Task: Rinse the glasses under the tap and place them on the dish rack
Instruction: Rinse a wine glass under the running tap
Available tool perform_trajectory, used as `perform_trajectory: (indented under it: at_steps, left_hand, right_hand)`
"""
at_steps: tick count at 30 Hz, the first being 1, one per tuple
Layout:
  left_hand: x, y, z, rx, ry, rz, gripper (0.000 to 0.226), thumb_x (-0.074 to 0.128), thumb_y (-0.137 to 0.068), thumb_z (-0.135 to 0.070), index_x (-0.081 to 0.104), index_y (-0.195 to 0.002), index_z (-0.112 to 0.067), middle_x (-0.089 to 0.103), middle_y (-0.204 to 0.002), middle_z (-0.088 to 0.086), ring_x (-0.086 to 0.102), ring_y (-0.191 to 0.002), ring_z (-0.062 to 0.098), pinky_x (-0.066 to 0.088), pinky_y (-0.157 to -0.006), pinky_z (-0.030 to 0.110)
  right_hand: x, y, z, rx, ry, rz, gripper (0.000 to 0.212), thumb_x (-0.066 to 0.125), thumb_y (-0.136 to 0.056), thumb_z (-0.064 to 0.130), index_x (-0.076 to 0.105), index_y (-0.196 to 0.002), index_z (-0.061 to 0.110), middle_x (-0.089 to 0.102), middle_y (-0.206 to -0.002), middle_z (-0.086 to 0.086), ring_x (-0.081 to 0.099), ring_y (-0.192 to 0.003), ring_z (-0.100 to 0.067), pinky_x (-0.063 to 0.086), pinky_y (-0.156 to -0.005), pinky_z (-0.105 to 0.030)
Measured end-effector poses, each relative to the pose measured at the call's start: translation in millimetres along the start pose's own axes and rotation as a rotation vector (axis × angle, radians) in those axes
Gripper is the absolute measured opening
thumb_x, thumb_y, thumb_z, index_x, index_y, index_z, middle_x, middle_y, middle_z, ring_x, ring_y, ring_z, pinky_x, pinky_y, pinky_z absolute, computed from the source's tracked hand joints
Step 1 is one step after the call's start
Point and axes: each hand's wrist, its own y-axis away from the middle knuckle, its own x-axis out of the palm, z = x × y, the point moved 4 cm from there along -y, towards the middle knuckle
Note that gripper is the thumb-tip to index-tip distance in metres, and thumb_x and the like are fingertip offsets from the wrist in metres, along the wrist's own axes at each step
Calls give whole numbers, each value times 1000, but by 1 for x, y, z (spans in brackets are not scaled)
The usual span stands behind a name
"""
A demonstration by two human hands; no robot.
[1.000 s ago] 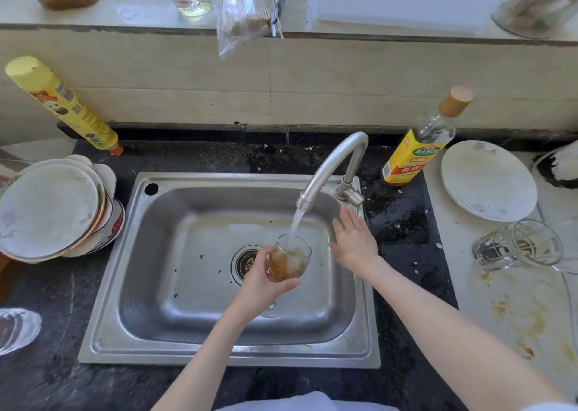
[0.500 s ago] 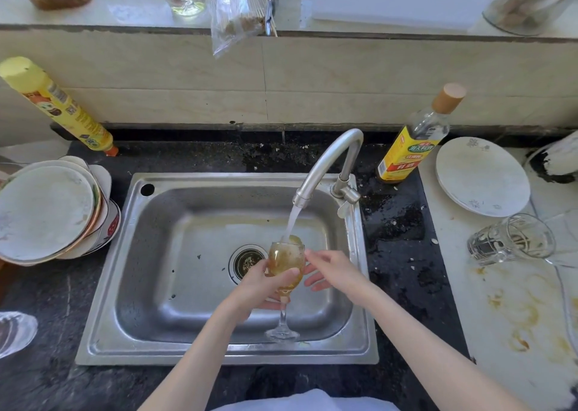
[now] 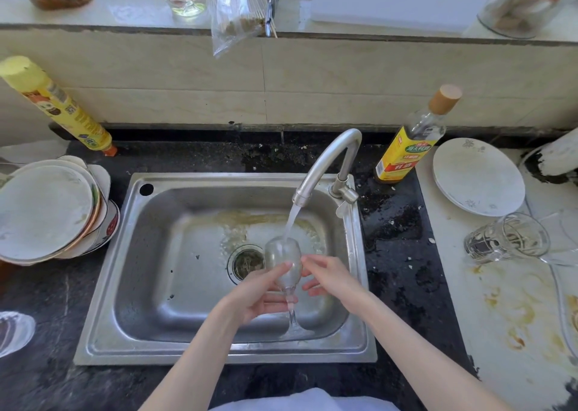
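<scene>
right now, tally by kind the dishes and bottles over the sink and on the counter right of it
wine glass: 1, gripped by the left hand under the tap
tumbler: 1, on its side
plate: 1
bottle: 1, yellow label
total: 4
Something clear at the right edge is too cut off to count.

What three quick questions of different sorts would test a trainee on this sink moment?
1. True or false: water from the tap runs onto the wine glass.
2. Which hand grips the wine glass: A left hand, B right hand?
3. Fill in: the tumbler on the counter right of the sink lies on its ____.

Key: 1 true; 2 A; 3 side.
</scene>
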Motion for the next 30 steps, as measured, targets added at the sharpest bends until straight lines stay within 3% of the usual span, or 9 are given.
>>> perform_trajectory:
  at_steps: [5, 8, 11, 13, 18, 22, 24, 27, 30]
  left_hand:
    - [-5, 1, -7, 276, -87, -87, 57, 74, -77, -27, 44, -126, -19, 64, -111, 8, 68, -95, 24, 54, -89, 39]
    - [-2, 6, -16, 434, -238, -174, 52, 76, -75, -28, 51, -120, -19, 67, -100, -2, 66, -92, 16, 53, -89, 41]
    - [1, 11, -25, 555, -407, -226, 59, 77, -67, -44, 52, -118, -27, 68, -104, -9, 65, -96, 12, 52, -89, 44]
    - [3, 12, -29, 598, -441, -215, 55, 76, -74, -34, 48, -122, -30, 68, -107, -9, 68, -93, 10, 52, -89, 42]
    - [8, 20, -36, 710, -540, -241, 48, 68, -84, -23, 44, -120, -42, 70, -99, -12, 67, -91, 5, 53, -88, 30]
    - [10, 21, -35, 786, -646, -335, 56, 69, -82, -25, 45, -133, -27, 62, -112, -12, 57, -103, 1, 49, -91, 31]
    - [12, 21, -37, 807, -684, -366, 59, 70, -81, -27, 45, -134, -23, 54, -120, -9, 48, -111, 3, 43, -97, 31]
    - [14, 18, -40, 791, -693, -324, 61, 75, -75, -28, 47, -129, -31, 51, -126, -13, 42, -117, 7, 38, -99, 29]
    - [20, 21, -40, 745, -642, -241, 57, 77, -74, -27, 40, -110, -50, 48, -117, -26, 43, -114, 1, 36, -98, 24]
  right_hand:
    - [4, 2, 5, -85, -159, -34, 38, 48, -97, 32, 52, -130, 14, 62, -113, 3, 66, -94, -14, 55, -80, -23]
    - [3, 4, 7, -149, -217, -40, 43, 52, -94, 31, 50, -132, 11, 62, -120, -3, 66, -99, -16, 55, -84, -24]
    - [5, 5, 7, -198, -209, -15, 50, 50, -94, 34, 43, -138, 12, 56, -131, -6, 65, -103, -12, 51, -93, -26]
    - [9, 4, 10, -226, -181, 7, 52, 43, -97, 36, 37, -143, 14, 54, -134, -5, 64, -104, -10, 49, -95, -24]
    - [18, 3, 17, -246, -423, 54, 30, 25, -101, 38, 52, -114, 34, 68, -99, 3, 64, -84, -6, 50, -85, -24]
    - [25, -8, 15, -167, -754, 94, 60, 20, -96, 56, 59, -122, 17, 67, -100, -8, 59, -80, -16, 48, -71, -30]
    - [28, -14, 13, -105, -878, 132, 71, 16, -93, 64, 64, -115, 16, 67, -97, -9, 54, -75, -16, 43, -64, -29]
    - [25, -18, 7, -37, -815, 51, 73, 13, -91, 67, 69, -93, 20, 64, -79, -4, 46, -66, -14, 34, -61, -27]
    - [17, -14, 6, -47, -611, -46, 66, 15, -94, 62, 61, -91, 15, 60, -73, -7, 44, -58, -14, 30, -54, -25]
